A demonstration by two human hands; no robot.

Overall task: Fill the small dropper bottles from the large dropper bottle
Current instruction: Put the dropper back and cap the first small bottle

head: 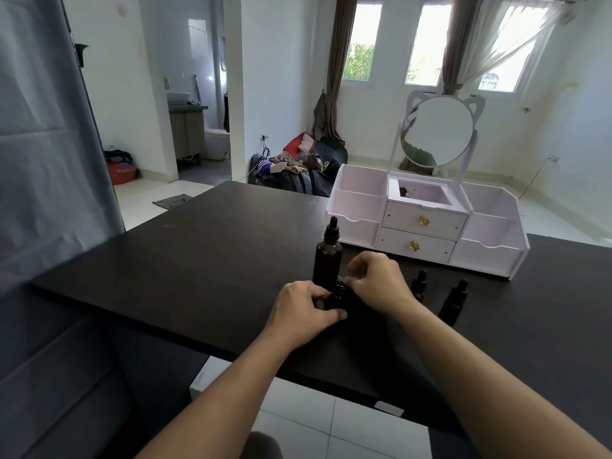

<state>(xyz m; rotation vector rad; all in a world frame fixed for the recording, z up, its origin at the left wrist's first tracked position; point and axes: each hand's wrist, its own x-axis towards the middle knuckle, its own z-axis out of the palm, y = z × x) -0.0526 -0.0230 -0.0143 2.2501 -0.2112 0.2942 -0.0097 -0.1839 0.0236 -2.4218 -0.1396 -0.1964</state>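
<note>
Both hands meet over a small dark dropper bottle (pixel 338 294) on the black worktop (pixel 198 260), left hand (pixel 303 308) fingers gripping its mostly hidden body, right hand (pixel 377 281) fingers pinched at its top — cap hidden, tall dark dropper bottle (pixel 328 256) just behind.

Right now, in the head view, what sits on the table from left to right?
Left hand → large dropper bottle → right hand → small dropper bottle → second small dropper bottle → white organizer behind.
</note>
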